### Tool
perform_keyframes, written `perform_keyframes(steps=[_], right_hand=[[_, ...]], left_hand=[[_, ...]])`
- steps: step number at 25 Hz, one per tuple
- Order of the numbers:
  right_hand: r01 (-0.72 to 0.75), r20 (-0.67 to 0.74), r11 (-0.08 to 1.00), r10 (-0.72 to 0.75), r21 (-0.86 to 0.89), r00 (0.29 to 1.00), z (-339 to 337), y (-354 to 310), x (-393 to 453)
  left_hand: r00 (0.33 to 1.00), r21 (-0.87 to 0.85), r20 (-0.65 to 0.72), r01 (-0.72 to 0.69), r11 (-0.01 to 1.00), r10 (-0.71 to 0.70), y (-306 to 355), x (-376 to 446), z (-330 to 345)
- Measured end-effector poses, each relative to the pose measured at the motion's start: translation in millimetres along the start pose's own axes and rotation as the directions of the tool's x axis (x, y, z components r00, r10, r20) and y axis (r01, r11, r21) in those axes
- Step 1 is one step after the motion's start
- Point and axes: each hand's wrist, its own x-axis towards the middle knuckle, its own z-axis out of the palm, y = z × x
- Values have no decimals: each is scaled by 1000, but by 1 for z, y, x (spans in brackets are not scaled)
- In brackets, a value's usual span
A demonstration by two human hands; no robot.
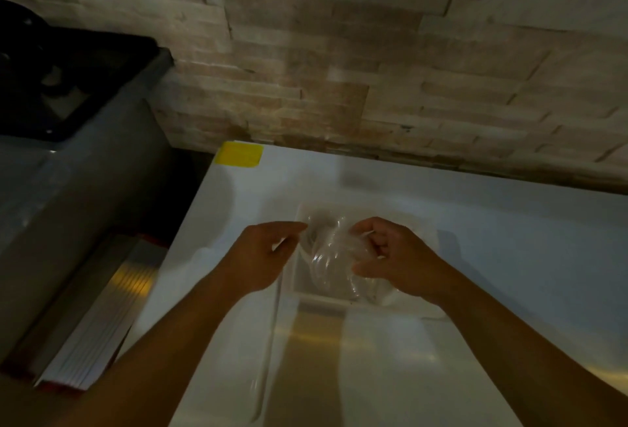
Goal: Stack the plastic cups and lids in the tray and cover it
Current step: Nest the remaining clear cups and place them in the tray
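Observation:
A white plastic tray (421, 222) rests on the white tabletop (509, 256), in the middle of the head view. Inside it lie clear plastic cups and lids (331, 256), blurred and hard to tell apart. My right hand (390, 256) is over the tray's right half, fingers curled around the clear plastic. My left hand (261, 253) hovers at the tray's left rim, thumb and forefinger pinched near the edge of the clear plastic; whether it grips anything is unclear. A clear tray cover (268, 341) appears to lie on the table below my left forearm.
A brick wall (339, 69) runs behind the table. A yellow tape patch (239, 153) marks the table's far left corner. To the left stand a grey counter (68, 188) with a black appliance (51, 79), and a stack of white sheets (95, 318) below it.

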Motion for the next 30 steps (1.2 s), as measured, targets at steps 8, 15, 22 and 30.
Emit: perform_keyframes(steps=[8, 15, 22, 30], right_hand=[[118, 46, 923, -109, -366, 993, 34, 8, 6], [101, -17, 905, -118, -413, 993, 61, 14, 0], [126, 4, 867, -142, -483, 990, 63, 15, -7], [99, -64, 892, -141, -440, 988, 51, 2, -23]], left_hand=[[901, 497, 380, -389, 776, 209, -20, 29, 10], [914, 477, 359, -354, 805, 189, -25, 32, 13], [948, 421, 258, -284, 861, 186, -23, 30, 17], [984, 139, 80, -167, 976, 158, -32, -7, 3]])
